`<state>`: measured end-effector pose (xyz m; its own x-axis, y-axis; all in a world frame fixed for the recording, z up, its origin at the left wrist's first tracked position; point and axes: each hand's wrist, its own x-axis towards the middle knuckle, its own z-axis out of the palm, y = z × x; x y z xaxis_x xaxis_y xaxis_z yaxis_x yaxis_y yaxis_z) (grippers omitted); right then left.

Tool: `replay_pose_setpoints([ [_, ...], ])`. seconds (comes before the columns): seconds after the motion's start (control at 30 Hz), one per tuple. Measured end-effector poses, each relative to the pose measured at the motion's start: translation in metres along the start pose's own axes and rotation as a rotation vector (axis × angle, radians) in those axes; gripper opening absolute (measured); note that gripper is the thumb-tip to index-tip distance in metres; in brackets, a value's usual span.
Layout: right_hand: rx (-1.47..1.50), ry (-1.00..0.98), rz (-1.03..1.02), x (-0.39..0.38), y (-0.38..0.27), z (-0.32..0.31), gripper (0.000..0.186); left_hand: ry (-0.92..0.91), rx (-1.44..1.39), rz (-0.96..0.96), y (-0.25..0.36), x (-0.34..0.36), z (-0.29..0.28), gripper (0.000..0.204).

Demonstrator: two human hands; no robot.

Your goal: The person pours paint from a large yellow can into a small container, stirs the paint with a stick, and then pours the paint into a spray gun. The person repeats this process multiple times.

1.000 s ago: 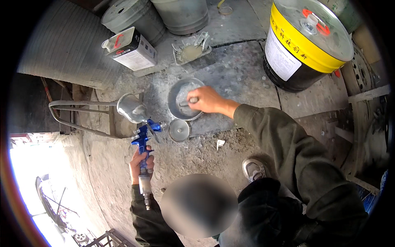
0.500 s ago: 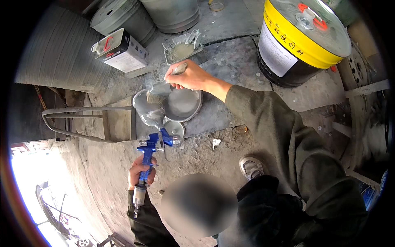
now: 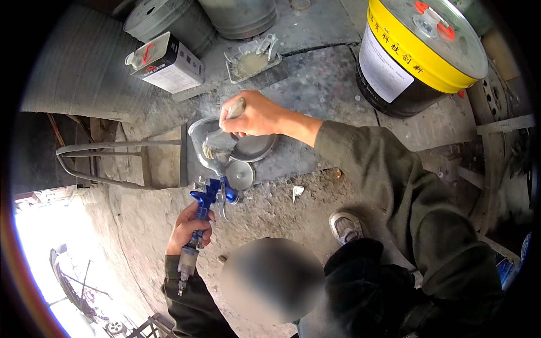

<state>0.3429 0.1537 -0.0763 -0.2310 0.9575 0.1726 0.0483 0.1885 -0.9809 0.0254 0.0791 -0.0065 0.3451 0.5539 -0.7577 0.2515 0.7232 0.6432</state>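
Note:
My left hand [image 3: 190, 228] grips a blue spray gun [image 3: 205, 200] with a clear fitting at its lower end. On top sits an open silver paint cup [image 3: 200, 136], tilted toward me. My right hand [image 3: 253, 115] holds a brush by its grey handle [image 3: 238, 107], its wide coated head [image 3: 221, 141] over and partly inside the cup's mouth. Behind the cup and my right hand is a round metal pan [image 3: 259, 149] with grey residue. A small round metal lid [image 3: 239, 176] lies just below the pan on the stained slab [image 3: 304, 129].
A large yellow-and-black drum [image 3: 422, 62] stands right, grey buckets [image 3: 236, 17] and a white rectangular can [image 3: 174, 67] at back. A grimy tray [image 3: 251, 67] lies behind my hands. A bent metal frame [image 3: 101, 149] is left, my shoe [image 3: 345, 225] below on rough ground.
The spray gun and cup have moved right to in front of the pan. My right hand has lifted the brush out of the pan and brought it left to the cup's mouth.

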Motion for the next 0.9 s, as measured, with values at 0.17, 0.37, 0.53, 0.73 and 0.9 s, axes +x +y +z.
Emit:
replay_pose_setpoints([
  [0.17, -0.076, 0.233, 0.025, 0.017, 0.037, -0.011, 0.025, -0.013, 0.067, -0.054, -0.006, 0.001, -0.018, 0.040],
  [0.37, -0.639, 0.220, 0.074, -0.034, 0.078, 0.002, 0.022, 0.080, 0.042, 0.001, 0.006, 0.001, -0.003, 0.034],
  [0.53, -0.341, 0.151, 0.060, -0.039, 0.057, 0.010, 0.022, 0.109, 0.030, -0.005, 0.015, -0.004, 0.009, 0.054],
  [0.73, -0.173, 0.078, -0.203, -0.024, -0.001, 0.000, 0.025, 0.156, 0.251, -0.084, 0.024, 0.001, 0.010, 0.063],
  [0.9, -0.154, 0.229, -0.211, -0.008, 0.012, -0.018, 0.025, 0.130, 0.278, -0.035, 0.035, -0.005, 0.024, 0.063],
])
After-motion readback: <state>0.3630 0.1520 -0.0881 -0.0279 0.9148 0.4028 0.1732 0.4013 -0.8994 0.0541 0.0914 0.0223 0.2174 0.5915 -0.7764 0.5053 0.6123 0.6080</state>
